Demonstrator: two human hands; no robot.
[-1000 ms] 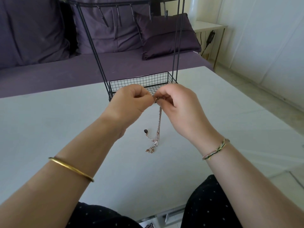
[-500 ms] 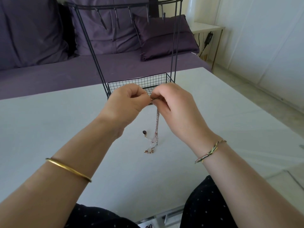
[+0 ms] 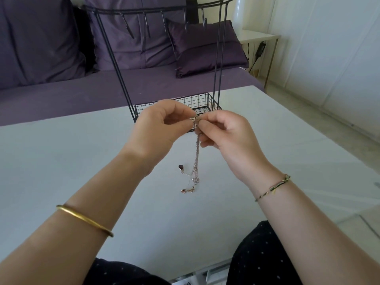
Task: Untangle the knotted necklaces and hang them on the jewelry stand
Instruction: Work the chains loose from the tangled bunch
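Note:
A bundle of thin rose-gold necklaces (image 3: pixel 196 157) hangs from my fingertips, its lower end with a dark teardrop pendant (image 3: pixel 181 167) and small charms resting on the white table (image 3: pixel 61 161). My left hand (image 3: pixel 160 128) and my right hand (image 3: pixel 226 134) pinch the top of the chains together, thumbs and forefingers almost touching. Just behind my hands stands the black wire jewelry stand (image 3: pixel 216 58), with a mesh basket base and a top bar of hooks that carry no necklaces.
A purple sofa with cushions (image 3: pixel 205 46) runs behind the table. A small white side table (image 3: pixel 259 38) with a cable stands at the right, next to white wall panels. My knees in dark dotted fabric (image 3: pixel 263 254) sit at the table's near edge.
My hands stay pinched on the top of the chains, with the fingers slightly reworked. The hanging bundle has swung a little, and the view has tilted slightly.

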